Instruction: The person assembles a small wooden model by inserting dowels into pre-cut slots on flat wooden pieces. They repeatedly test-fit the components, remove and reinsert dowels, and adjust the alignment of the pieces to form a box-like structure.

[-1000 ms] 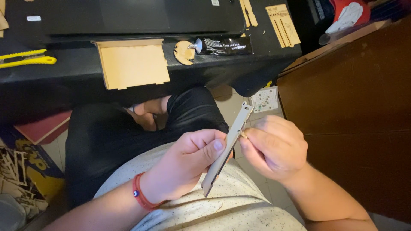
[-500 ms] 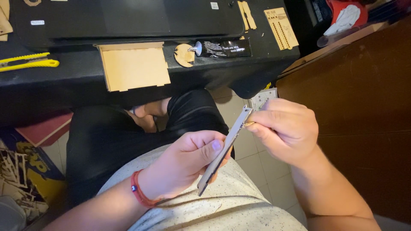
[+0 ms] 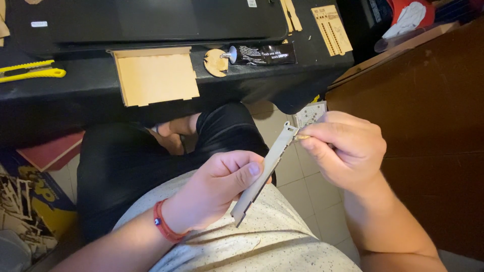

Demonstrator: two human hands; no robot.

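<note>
Notched wooden strip (image 3: 264,174) tilted, left hand (image 3: 217,191) gripping, right hand (image 3: 343,148) pinching top edge

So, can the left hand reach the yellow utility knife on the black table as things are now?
Probably not right away: the left hand grips the long wooden strip, and the yellow utility knife lies far off on the black table.

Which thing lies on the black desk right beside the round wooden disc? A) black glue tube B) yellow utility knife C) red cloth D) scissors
A: the black glue tube lies with its nozzle at the disc, while the yellow knife sits far off at the desk's left end.
</note>
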